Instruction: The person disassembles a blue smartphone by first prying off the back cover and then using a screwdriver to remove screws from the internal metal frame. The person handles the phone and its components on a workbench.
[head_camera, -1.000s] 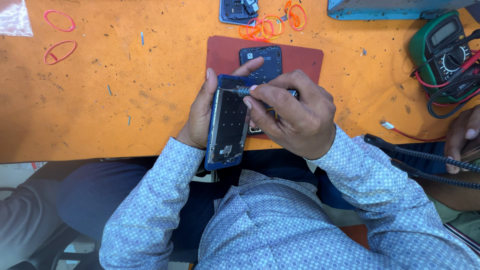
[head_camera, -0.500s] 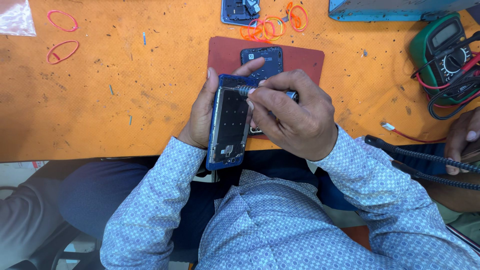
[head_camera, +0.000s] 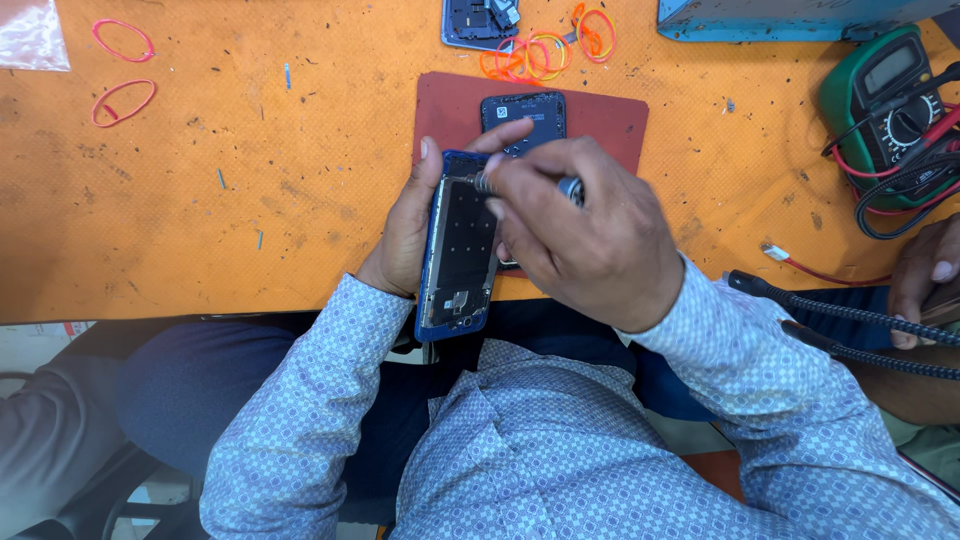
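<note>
Workbench, orange and scuffed, carries a red-brown mat near its front edge, with a green multimeter and its tangled leads at the far right. On the mat lies a dark phone back cover. Just in front of it, overhanging the table's edge, is the opened blue phone frame, its bare inside facing up. The left hand grips that frame along its left side, thumb on the rim and fingertips curled round the top end. The right hand has its fingers pinched tight on a small screwdriver, whose tip meets the frame's upper corner. Orange rubber bands lie beyond the mat.
</note>
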